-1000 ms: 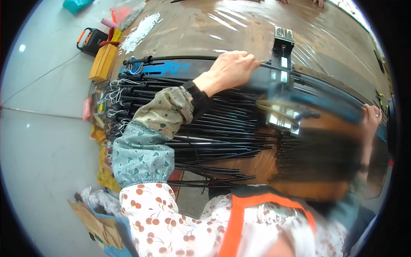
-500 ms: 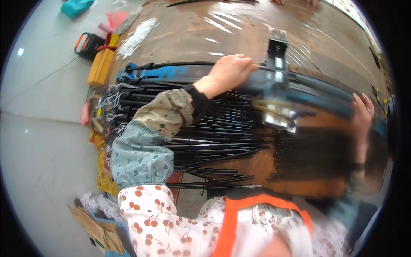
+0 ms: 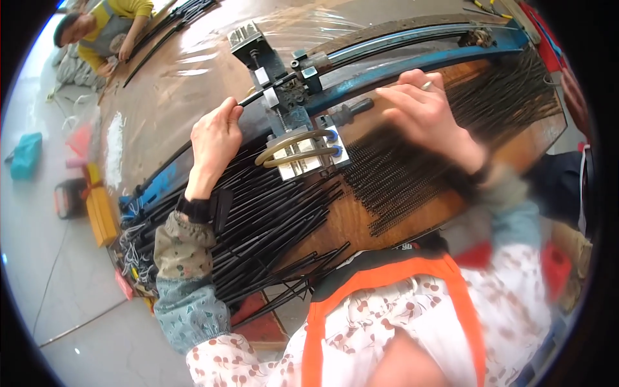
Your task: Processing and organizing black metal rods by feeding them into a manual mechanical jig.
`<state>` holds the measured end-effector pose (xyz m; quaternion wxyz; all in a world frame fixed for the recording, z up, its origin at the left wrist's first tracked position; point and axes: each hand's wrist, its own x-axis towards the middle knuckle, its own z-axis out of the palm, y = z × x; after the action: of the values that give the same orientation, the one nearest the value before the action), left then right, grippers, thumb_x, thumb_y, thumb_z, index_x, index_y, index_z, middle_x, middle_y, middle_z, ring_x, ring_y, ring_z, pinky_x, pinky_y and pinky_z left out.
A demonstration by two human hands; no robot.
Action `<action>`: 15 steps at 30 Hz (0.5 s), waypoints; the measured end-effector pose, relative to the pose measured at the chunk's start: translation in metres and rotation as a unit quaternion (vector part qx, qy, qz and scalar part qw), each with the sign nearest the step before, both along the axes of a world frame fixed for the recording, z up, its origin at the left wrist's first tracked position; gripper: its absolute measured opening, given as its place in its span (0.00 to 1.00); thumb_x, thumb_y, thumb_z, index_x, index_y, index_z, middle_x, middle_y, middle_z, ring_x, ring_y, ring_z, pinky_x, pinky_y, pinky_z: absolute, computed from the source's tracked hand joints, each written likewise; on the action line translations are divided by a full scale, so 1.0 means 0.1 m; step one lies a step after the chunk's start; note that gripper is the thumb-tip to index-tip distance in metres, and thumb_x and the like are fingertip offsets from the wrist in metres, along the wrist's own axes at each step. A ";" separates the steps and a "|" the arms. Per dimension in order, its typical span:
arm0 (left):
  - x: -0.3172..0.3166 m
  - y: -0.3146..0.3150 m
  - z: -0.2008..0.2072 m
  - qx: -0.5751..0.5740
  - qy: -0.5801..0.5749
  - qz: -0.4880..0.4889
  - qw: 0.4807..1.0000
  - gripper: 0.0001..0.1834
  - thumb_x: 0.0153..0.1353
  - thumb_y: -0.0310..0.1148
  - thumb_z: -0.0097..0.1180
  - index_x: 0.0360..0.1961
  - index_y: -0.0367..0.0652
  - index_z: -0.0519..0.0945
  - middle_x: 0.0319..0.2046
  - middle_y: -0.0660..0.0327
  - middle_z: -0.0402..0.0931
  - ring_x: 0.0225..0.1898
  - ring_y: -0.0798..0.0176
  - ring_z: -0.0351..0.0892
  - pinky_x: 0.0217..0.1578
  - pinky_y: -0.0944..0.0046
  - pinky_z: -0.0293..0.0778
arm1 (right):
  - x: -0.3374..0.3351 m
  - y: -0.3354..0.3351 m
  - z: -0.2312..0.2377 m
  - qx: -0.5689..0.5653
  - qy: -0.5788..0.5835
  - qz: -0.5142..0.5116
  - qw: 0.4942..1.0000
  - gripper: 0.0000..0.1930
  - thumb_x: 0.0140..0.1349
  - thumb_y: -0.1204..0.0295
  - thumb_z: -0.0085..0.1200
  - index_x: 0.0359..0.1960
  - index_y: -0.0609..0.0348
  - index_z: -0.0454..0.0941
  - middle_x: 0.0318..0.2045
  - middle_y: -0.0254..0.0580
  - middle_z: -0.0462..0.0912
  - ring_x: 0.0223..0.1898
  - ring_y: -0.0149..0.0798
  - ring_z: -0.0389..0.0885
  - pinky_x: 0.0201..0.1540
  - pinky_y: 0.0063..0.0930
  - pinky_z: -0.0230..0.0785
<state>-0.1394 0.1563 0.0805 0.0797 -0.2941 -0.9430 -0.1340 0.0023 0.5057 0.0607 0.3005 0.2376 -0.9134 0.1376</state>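
A blue and black clamping fixture (image 3: 287, 109) stands at the middle of the table, with two looped air hoses (image 3: 284, 147) and a black-handled lever (image 3: 354, 111). My left hand (image 3: 216, 138) is closed round a thin black tube (image 3: 253, 99) just left of the fixture, and the tube runs into it. My right hand (image 3: 425, 106), slightly blurred, hovers right of the lever, apart from it. Its fingers are loosely curled and apart, holding nothing that I can see. A long blue rail (image 3: 412, 63) reaches from the fixture to the far right.
Many black tubes (image 3: 264, 219) lie under and beside my left arm. Dark coil springs (image 3: 400, 177) cover the table right of the fixture. A yellow block (image 3: 101, 216) stands at the left edge. Another person (image 3: 116, 32) works at the far left corner.
The view has swung to the right. My right hand has come from the far end of the rail back toward the lever. My left hand still grips beside the fixture.
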 end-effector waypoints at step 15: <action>-0.22 -0.08 -0.20 -0.019 0.231 -0.126 0.965 0.05 0.68 0.34 0.54 0.35 0.47 0.74 0.28 0.58 0.78 0.29 0.51 0.79 0.28 0.53 0.73 | -0.11 -0.14 -0.14 -0.106 -0.248 0.059 0.961 0.15 0.53 0.75 0.66 0.42 0.60 0.77 0.33 0.44 0.78 0.38 0.48 0.78 0.45 0.38 0.71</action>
<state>-0.1611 0.1485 0.0607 0.2724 -0.4345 -0.8568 -0.0533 -0.0089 0.4914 0.0470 0.0792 0.2164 -0.9239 0.3054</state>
